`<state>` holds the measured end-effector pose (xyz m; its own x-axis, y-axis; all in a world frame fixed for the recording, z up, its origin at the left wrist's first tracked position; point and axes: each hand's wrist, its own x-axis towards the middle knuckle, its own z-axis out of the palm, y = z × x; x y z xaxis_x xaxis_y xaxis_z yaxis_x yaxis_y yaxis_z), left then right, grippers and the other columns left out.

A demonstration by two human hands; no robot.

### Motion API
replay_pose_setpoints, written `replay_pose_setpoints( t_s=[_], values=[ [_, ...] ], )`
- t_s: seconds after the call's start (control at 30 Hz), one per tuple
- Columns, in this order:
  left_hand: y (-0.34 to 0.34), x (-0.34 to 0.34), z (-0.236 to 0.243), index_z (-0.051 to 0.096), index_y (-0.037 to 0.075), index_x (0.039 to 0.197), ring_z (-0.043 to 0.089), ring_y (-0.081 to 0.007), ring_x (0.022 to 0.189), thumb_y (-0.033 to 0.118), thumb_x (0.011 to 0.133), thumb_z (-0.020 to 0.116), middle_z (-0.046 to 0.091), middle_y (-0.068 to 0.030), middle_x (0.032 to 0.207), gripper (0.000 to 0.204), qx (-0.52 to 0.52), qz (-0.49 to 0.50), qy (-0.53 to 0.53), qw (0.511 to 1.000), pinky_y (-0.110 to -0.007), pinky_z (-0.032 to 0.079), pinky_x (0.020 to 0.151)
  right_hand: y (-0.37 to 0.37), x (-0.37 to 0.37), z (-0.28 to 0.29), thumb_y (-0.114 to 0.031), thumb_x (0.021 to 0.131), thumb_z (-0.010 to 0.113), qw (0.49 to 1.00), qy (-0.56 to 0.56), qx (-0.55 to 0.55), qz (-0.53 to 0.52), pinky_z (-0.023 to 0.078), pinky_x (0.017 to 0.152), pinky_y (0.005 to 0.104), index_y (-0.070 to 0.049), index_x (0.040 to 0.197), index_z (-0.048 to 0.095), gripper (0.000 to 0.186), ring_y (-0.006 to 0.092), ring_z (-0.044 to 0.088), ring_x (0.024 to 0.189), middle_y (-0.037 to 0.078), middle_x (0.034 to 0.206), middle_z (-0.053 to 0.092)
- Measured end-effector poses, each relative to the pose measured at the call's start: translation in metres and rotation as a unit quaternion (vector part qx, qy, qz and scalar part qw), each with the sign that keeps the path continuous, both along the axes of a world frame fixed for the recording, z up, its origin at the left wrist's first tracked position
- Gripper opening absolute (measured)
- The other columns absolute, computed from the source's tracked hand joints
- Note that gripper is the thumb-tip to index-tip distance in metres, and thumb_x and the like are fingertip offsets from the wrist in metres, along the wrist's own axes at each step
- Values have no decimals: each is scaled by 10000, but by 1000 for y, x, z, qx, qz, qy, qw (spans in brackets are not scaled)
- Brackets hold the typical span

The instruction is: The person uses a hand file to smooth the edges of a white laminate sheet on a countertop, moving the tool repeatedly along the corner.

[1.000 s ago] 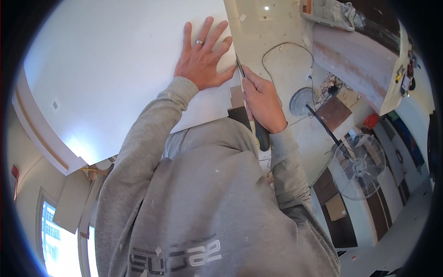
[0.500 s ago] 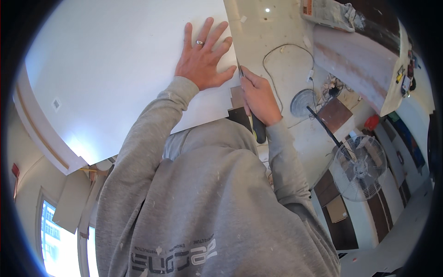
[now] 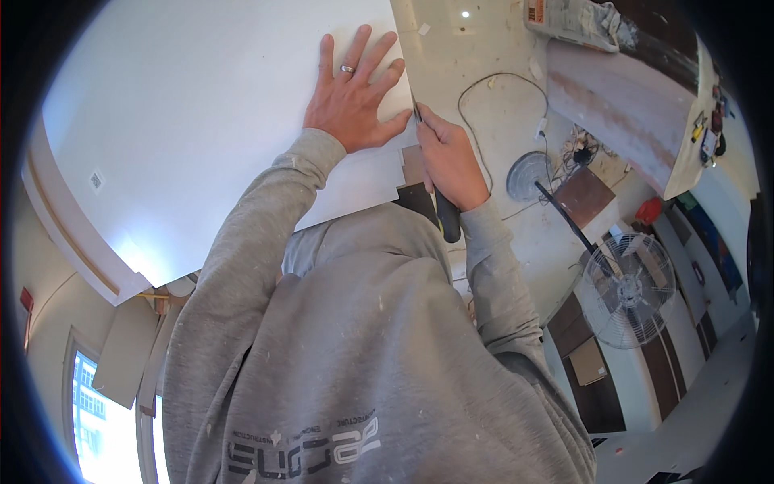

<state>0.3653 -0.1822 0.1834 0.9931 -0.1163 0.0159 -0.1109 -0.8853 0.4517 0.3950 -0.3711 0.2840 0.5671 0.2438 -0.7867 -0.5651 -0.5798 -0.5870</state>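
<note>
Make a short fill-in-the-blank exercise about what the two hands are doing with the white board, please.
1. The left hand lies ____ on the white board, fingers spread.
2. The right hand grips a black-handled ____ at the board's edge.
3. A ____ sits on one finger of the left hand.
4. A round wire-caged ____ stands on the floor to the right.

Missing words: flat; knife; ring; fan

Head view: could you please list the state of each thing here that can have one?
left hand: flat, fingers spread, pressing on the white board
right hand: closed around the dark-handled knife
dark-handled knife: gripped, tip at the board's right edge
white board: lying flat, held down
pedestal fan: standing on the floor; running or not, cannot tell
cable: loose on the floor
</note>
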Motion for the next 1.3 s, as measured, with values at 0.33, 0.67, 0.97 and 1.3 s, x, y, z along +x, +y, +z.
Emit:
replay_pose_setpoints(
  t_s=[0.33,0.67,0.97,1.3],
  values=[
    [-1,2,3,657,189,1489,140,-310,1714,662,888,718,326,-26,1795,767,-8,-6,7,1000,-755,35,1332,-4,0,0,-187,1134,456,1000,19,8,-8,458,460,313,-2,1619,537,525,119,516,450,19,678,555],
    [0,-1,7,648,199,1505,118,-299,1719,679,883,720,316,-16,1801,789,-14,-6,27,1000,-751,17,1333,-9,-5,-13,-182,1123,433,1000,23,10,-1,478,458,343,2,1586,569,516,148,541,424,40,648,557],
    [1,-1,9,640,206,1516,112,-301,1718,687,882,721,312,-19,1801,800,-3,-11,41,999,-747,4,1336,-13,-12,-10,-189,1141,432,999,35,16,-15,469,450,332,16,1597,552,514,135,532,425,39,666,566],
    [1,0,5,616,210,1548,85,-309,1725,688,895,717,287,-20,1817,815,-6,-17,43,999,-749,-26,1333,-10,-3,-3,-185,1142,440,998,43,42,-27,465,457,309,11,1613,545,521,119,519,426,26,660,564]
  ],
)
